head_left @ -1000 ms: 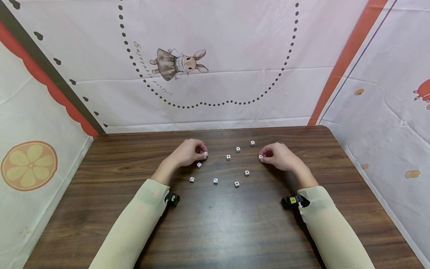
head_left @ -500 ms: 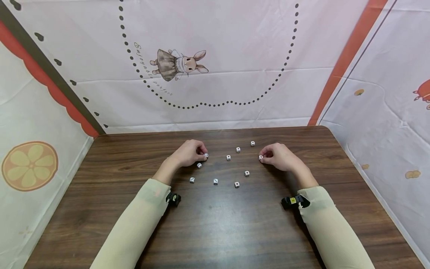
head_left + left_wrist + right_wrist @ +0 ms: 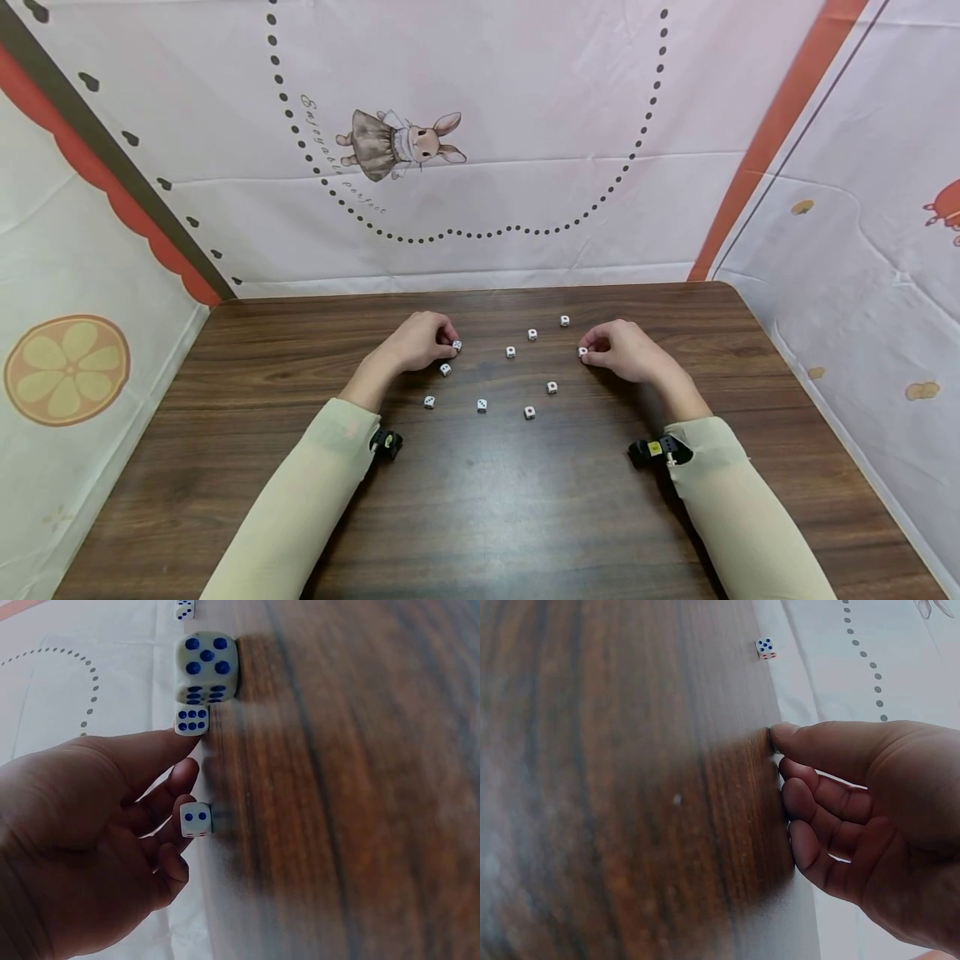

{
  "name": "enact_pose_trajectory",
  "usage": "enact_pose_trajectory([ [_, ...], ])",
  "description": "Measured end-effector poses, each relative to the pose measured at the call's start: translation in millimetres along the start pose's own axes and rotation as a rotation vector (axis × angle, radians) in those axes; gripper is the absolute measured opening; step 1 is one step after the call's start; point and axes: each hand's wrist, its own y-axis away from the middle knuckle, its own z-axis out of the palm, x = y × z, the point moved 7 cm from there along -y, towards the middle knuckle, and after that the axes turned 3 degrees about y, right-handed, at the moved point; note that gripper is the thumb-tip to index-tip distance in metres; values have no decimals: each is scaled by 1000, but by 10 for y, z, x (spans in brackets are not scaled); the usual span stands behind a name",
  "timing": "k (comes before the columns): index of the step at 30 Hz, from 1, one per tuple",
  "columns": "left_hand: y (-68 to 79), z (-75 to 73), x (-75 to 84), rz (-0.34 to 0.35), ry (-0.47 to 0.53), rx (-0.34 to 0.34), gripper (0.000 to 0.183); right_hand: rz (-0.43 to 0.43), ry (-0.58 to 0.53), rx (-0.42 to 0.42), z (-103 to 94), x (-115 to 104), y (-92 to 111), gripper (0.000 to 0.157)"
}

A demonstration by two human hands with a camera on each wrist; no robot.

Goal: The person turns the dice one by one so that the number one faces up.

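Observation:
My left hand [image 3: 422,340] holds a small white die [image 3: 457,345] between thumb and fingertips at the left side of the group. Another die [image 3: 446,369] lies just below that thumb. In the left wrist view, a six-dot die [image 3: 192,720] shows at the thumb tip, and a two-dot die [image 3: 196,819] overlaps the curled fingers. On the right side, my right hand [image 3: 626,350] pinches a die [image 3: 582,352] low at the table. Its thumb hides most of that die in the right wrist view, where the other fingers curl beside the tabletop [image 3: 705,825].
Between the hands, several dice lie scattered on the brown wooden table [image 3: 480,517], among them a middle die [image 3: 511,352], a far die [image 3: 565,321] and a near die [image 3: 529,412]. A white printed cloth [image 3: 525,100] hangs behind the table's far edge.
The die in my left fingers has shifted slightly and appears turned, with the thumb and fingertips moving a little. The right hand and the loose dice stay where they were.

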Motion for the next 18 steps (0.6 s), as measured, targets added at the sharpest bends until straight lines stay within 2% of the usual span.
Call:
enact_pose_trajectory([
  [18, 28, -5, -2, -3, 11, -4, 11, -11, 6, 11, -7, -11, 3, 8],
])
